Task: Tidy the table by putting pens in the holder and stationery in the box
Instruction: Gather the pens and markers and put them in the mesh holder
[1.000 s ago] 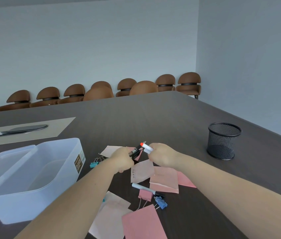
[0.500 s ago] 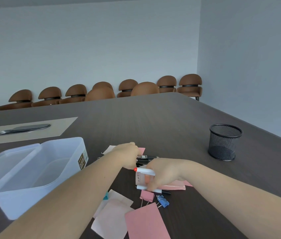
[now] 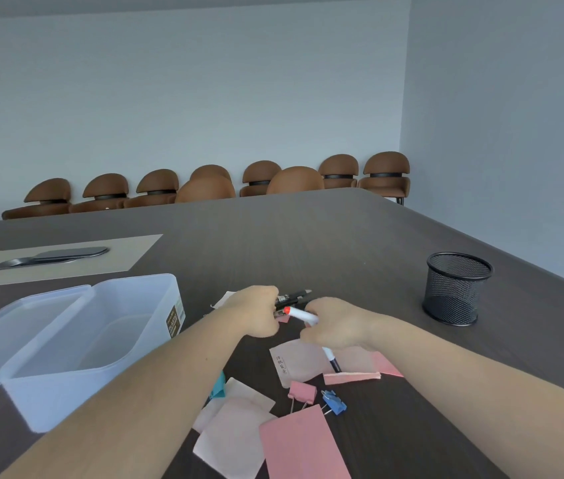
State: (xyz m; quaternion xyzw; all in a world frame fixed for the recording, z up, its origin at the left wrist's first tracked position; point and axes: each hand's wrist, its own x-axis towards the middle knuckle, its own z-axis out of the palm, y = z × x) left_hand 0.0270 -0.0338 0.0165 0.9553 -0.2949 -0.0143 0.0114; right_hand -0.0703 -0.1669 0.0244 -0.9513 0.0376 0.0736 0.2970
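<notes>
My left hand (image 3: 256,314) is closed around black pens (image 3: 294,297) whose tips stick out to the right. My right hand (image 3: 334,326) grips a white marker with an orange-red cap (image 3: 299,314) and a second white pen with a dark tip (image 3: 331,361) pointing down. Both hands meet above scattered pink and white paper notes (image 3: 299,366). A pink binder clip (image 3: 301,392), a blue binder clip (image 3: 334,402) and a teal clip (image 3: 218,388) lie among them. The black mesh holder (image 3: 455,288) stands to the right, the clear plastic box (image 3: 76,344) to the left.
The box's lid (image 3: 7,326) rests against its left side. A beige mat (image 3: 59,257) with a dark flat object (image 3: 52,255) lies at the far left. Brown chairs (image 3: 294,179) line the table's far edge. The table edge runs diagonally behind the holder.
My right hand dipped to the notes, took hold of the second white pen and rose again. My left hand stayed shut on the black pens.
</notes>
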